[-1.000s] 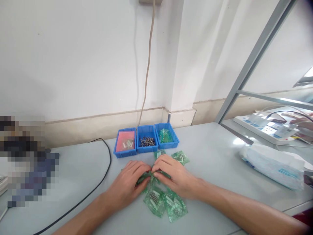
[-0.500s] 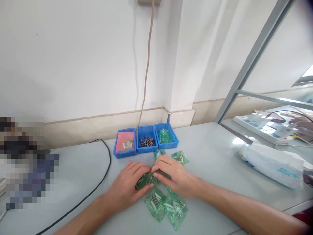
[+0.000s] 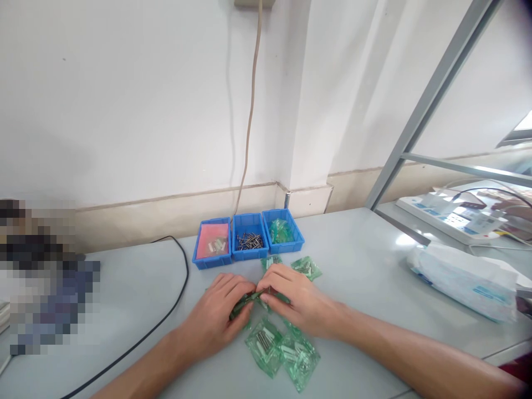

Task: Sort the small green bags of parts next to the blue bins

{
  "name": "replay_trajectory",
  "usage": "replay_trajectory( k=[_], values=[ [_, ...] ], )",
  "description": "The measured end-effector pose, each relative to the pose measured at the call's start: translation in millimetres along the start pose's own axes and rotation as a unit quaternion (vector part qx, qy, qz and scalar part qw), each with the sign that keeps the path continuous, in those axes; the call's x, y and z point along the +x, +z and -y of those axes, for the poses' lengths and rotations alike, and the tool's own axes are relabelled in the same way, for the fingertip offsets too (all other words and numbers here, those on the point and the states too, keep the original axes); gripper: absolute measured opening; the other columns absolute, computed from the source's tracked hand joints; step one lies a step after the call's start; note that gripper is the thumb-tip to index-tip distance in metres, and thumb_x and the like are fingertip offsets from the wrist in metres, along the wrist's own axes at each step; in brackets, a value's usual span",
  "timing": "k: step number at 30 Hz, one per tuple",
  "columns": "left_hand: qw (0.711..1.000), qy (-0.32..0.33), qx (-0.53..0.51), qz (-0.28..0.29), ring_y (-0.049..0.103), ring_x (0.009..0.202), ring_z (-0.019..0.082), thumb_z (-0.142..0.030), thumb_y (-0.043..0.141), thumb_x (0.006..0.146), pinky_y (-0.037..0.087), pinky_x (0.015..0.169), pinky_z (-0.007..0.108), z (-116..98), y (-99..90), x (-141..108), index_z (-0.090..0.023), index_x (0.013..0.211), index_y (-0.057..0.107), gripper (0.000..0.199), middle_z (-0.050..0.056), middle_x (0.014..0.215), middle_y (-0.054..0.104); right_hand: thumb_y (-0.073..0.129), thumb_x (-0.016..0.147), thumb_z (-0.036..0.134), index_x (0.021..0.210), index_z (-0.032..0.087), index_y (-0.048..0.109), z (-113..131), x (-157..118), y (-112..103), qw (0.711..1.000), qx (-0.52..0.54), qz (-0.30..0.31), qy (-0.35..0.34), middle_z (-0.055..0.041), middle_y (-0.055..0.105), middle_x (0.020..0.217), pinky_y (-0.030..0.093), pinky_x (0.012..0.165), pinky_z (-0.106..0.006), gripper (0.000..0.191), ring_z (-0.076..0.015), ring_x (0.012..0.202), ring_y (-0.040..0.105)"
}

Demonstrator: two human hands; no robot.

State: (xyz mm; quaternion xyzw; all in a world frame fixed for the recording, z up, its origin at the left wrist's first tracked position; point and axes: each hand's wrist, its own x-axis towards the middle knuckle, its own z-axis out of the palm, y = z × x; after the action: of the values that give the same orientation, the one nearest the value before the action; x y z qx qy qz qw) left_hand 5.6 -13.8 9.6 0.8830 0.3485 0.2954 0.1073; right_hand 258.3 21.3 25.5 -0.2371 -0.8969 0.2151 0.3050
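Bag [image 3: 244, 302] of green plastic is pinched between left hand [image 3: 214, 307] and right hand [image 3: 296, 302], fingertips nearly meeting; fingers hide its mouth. If unsealed, a slackened pinch could spill any contents onto filled bags [image 3: 265, 344] just nearside of the hands.

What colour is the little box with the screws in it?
The box is blue, seen best in the head view.

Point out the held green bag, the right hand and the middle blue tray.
green bag [image 3: 241, 305]: head view, on the visible part of its folded plastic.
right hand [image 3: 300, 300]: head view, on the back of the hand.
middle blue tray [image 3: 250, 255]: head view, on its front wall.
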Motion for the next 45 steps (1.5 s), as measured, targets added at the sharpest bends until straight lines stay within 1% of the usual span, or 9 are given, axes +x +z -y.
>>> replay_trajectory(
  k=[5, 9, 16, 34, 38, 43, 45],
  values=[
    [1.0, -0.001, -0.001, -0.003, 0.062, 0.097, 0.025, -0.016, 0.053, 0.106, 0.048, 0.086, 0.038, 0.8, 0.3, 2.1, -0.022, 0.12, 0.061, 0.017, 0.007, 0.108, 0.07, 0.056, 0.11, 0.023, 0.115, 0.021, 0.063, -0.8, 0.3, -0.2, 1.0, 0.004, 0.005, 0.003, -0.0059, 0.063, 0.106, 0.05, 0.085, -0.033, 0.01, -0.0209, 0.099, 0.06],
    [1.0, -0.006, -0.004, 0.007, 0.062, 0.099, 0.025, -0.019, 0.054, 0.107, 0.048, 0.088, 0.038, 1.5, 0.6, 1.3, -0.022, 0.12, 0.061, 0.016, 0.007, 0.11, 0.07, 0.056, 0.11, 0.023, 0.114, 0.02, 0.063, -0.7, 0.3, 0.3, 1.0, 0.009, 0.007, 0.003, -0.0056, 0.062, 0.104, 0.05, 0.084, -0.032, 0.009, -0.0205, 0.096, 0.06],
    [1.0, 0.0, -0.002, 0.004, 0.063, 0.099, 0.025, -0.019, 0.055, 0.106, 0.048, 0.088, 0.038, 1.5, 0.9, -0.8, -0.022, 0.12, 0.062, 0.015, 0.007, 0.109, 0.07, 0.056, 0.11, 0.024, 0.113, 0.021, 0.063, 0.4, 0.1, -0.5, 1.0, 0.006, 0.015, 0.008, -0.0044, 0.062, 0.104, 0.048, 0.083, -0.031, 0.008, -0.0194, 0.095, 0.06],
    [1.0, -0.002, 0.006, 0.008, 0.062, 0.096, 0.025, -0.02, 0.055, 0.107, 0.048, 0.087, 0.038, 0.2, 0.7, 0.7, -0.022, 0.121, 0.062, 0.015, 0.007, 0.108, 0.07, 0.054, 0.111, 0.025, 0.113, 0.021, 0.063, -0.7, 0.5, -0.9, 1.0, 0.006, 0.017, 0.007, -0.0046, 0.062, 0.103, 0.048, 0.083, -0.031, 0.01, -0.0192, 0.094, 0.059],
    [1.0, -0.008, 0.012, 0.02, 0.062, 0.096, 0.024, -0.022, 0.056, 0.107, 0.049, 0.087, 0.038, 0.3, 0.6, 1.2, -0.022, 0.118, 0.063, 0.013, 0.006, 0.106, 0.069, 0.054, 0.111, 0.024, 0.112, 0.021, 0.063, 1.8, 0.9, -2.0, 1.0, 0.003, 0.028, 0.014, -0.0039, 0.062, 0.103, 0.048, 0.082, -0.03, 0.01, -0.0186, 0.093, 0.06],
    [0.999, -0.019, 0.016, 0.044, 0.061, 0.095, 0.023, -0.022, 0.057, 0.107, 0.049, 0.087, 0.037, 1.1, 0.7, 1.4, -0.022, 0.113, 0.062, 0.008, 0.006, 0.105, 0.068, 0.056, 0.111, 0.026, 0.113, 0.021, 0.062, 1.5, 0.8, -2.6, 0.997, -0.007, 0.069, 0.04, -0.0033, 0.062, 0.107, 0.048, 0.082, -0.029, 0.008, -0.0175, 0.092, 0.061],
    [0.998, -0.022, 0.018, 0.049, 0.061, 0.094, 0.023, -0.023, 0.058, 0.107, 0.048, 0.086, 0.037, 1.6, 0.8, 1.7, -0.022, 0.111, 0.063, 0.006, 0.005, 0.104, 0.068, 0.057, 0.111, 0.027, 0.114, 0.022, 0.061, 0.0, 0.4, -2.1, 0.996, -0.007, 0.079, 0.041, -0.0032, 0.062, 0.109, 0.048, 0.083, -0.029, 0.007, -0.0171, 0.092, 0.061]
  ],
)
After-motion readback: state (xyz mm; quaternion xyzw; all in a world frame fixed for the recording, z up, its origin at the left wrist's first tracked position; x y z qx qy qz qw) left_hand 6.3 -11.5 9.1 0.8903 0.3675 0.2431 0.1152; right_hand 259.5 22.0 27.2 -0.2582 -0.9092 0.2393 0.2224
